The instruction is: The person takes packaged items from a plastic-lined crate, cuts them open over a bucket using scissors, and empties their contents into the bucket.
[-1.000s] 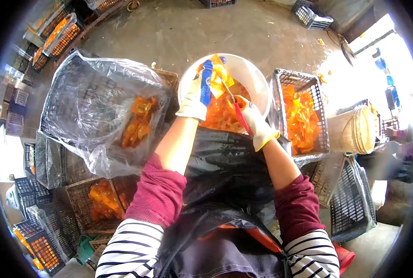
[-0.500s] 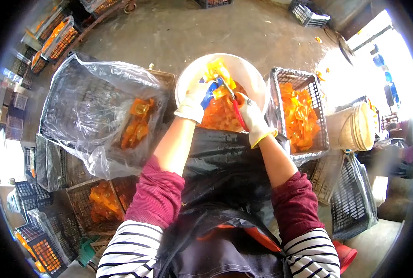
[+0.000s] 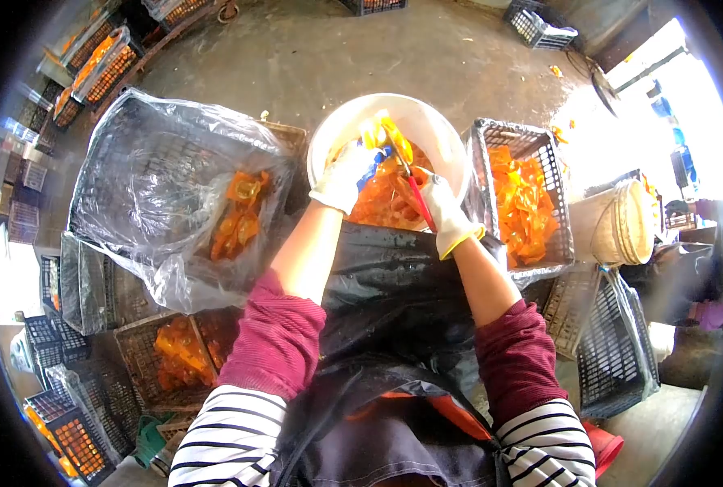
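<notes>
Over a white tub (image 3: 438, 122), my left hand (image 3: 343, 174), in a white and blue glove, grips an orange piece (image 3: 394, 136). My right hand (image 3: 445, 204), in a white glove with a yellow cuff, is closed round red-handled scissors (image 3: 419, 199), whose blades touch the piece. More orange pieces (image 3: 377, 203) lie in the tub below. To the right, a black crate (image 3: 564, 195) holds orange peel-like pieces (image 3: 524, 203). On the left, a plastic-lined crate (image 3: 150, 178) has a few orange pieces (image 3: 239, 217) at its right side.
A brown crate (image 3: 130, 357) with orange pieces stands at lower left. On the right are a whitish bucket (image 3: 621, 223) and a tilted black crate (image 3: 617, 357). Further crates (image 3: 110, 69) with orange contents stand at upper left. A person's dark clothing (image 3: 678, 272) shows at the right edge.
My left hand has turned and lowered slightly with the orange piece, which looks smaller and more folded. The scissors have shifted slightly left. The person at the right edge has moved.
</notes>
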Available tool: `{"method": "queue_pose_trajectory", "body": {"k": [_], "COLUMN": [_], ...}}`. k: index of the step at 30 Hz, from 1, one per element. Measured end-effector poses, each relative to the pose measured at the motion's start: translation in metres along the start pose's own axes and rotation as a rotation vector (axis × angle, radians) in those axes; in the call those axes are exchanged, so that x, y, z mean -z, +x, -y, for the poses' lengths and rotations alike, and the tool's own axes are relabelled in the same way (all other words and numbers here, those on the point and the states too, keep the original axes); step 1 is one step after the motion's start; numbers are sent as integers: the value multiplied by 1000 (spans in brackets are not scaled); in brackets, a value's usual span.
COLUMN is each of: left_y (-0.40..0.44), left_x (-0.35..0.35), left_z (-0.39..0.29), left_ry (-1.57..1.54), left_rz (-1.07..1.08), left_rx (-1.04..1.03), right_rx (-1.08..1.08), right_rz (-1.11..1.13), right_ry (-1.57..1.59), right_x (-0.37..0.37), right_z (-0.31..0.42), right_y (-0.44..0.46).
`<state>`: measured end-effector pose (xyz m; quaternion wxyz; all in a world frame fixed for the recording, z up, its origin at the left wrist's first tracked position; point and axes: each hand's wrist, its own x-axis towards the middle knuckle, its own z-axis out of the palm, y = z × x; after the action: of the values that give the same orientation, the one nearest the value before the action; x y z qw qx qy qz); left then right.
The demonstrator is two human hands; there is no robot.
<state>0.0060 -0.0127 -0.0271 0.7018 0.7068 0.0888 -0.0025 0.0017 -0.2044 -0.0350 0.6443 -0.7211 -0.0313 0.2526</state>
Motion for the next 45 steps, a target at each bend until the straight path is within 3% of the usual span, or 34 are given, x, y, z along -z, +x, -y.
{"method": "queue_pose_trajectory", "body": {"k": [2, 5, 8, 10, 12, 14, 17, 20, 23, 27, 29, 32, 33, 36, 38, 39, 40, 42, 43, 45], "left_y": [4, -16, -7, -12, -16, -14, -8, -3, 3, 3, -13, -23, -15, 28, 17, 21, -10, 7, -3, -24], "left_x": [0, -2, 1, 4, 4, 3, 4, 4, 7, 0, -15, -42, -44, -58, -38, -21, -5, 60, 99, 175], "left_z": [5, -31, -14, -28, -37, -28, -16, 1, 9, 10, -36, -99, -110, -100, -109, -99, -115, -57, -37, 3], "left_ry": [61, -483, -325, 161, 389, 358, 186, 184, 89, -270, -500, -777, -227, -556, -357, -423, -32, 420, 611, 988], "left_rz": [-42, 72, -19, -69, -103, -126, -86, -145, -104, -45, 20, 207, 233, 499, 434, 384, 248, 41, 25, -37], "left_rx": [-83, 3, -131, -38, -47, -158, -94, -174, -68, -29, 17, -38, -321, -60, -257, -177, -267, -655, -709, -832], "right_rx": [-116, -170, -163, -171, -162, -135, -219, -171, -167, -135, -92, 16, 109, 349, 396, 314, 388, 374, 388, 495], "right_rz": [18, 127, 85, 111, 132, 152, 189, 143, 130, 100, 40, -135, -143, -87, -74, -251, -145, -228, -153, 261], "right_ry": [22, 132, 112, 90, 61, 24, 155, -7, 5, -61, -44, 802, 809, 860, 1332, 1399, 1424, 1321, 1351, 1357], "right_x": [-6, -4, -13, -13, -12, -11, -4, -9, -9, -11, -7, -2, 4, 54, 69, 73, 84, 74, 75, 83], "right_z": [31, 47, 47, 55, 54, 46, 47, 45, 50, 45, 40, 38, 45, 41, 39, 39, 22, 38, 33, 18], "right_y": [-17, -24, -24, -27, -25, -19, -18, -19, -23, -20, -12, -4, -6, -8, -20, -24, -18, -28, -23, -3]}}
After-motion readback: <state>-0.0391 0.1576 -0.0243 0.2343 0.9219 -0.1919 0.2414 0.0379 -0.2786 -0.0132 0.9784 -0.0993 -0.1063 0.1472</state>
